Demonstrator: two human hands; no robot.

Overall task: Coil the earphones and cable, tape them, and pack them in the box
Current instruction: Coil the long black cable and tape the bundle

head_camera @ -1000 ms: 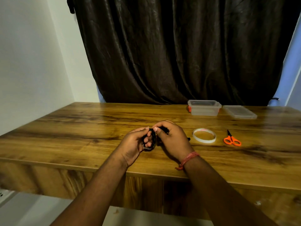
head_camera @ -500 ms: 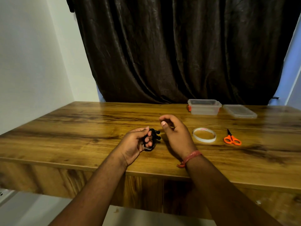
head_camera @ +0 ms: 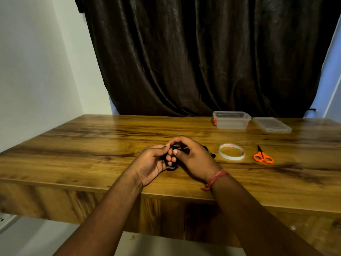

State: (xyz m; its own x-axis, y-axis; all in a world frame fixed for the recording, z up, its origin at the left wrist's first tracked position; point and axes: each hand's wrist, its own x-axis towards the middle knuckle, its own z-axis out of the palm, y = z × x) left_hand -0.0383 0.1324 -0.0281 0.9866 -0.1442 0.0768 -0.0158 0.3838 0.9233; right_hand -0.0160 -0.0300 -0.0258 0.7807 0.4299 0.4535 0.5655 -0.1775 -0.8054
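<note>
A black coil of earphone cable [head_camera: 172, 166] sits between my two hands above the wooden table [head_camera: 92, 145]. My left hand [head_camera: 150, 163] holds the coil, its fingers curled through the loops. My right hand [head_camera: 193, 159] pinches the cable at the top of the coil with thumb and fingers. A loose black end of the cable [head_camera: 211, 153] lies on the table just right of my right hand. Most of the coil is hidden by my fingers. A roll of clear tape [head_camera: 231, 152] lies flat to the right.
Small orange-handled scissors [head_camera: 262, 156] lie right of the tape. A clear plastic box [head_camera: 231, 120] with an orange latch stands at the back right, its lid [head_camera: 271, 124] flat beside it. A dark curtain hangs behind the table, a white wall on the left.
My right hand pulled away from the coil to the right, then came back to it and pinches the cable again. My left hand stayed in place holding the coil.
</note>
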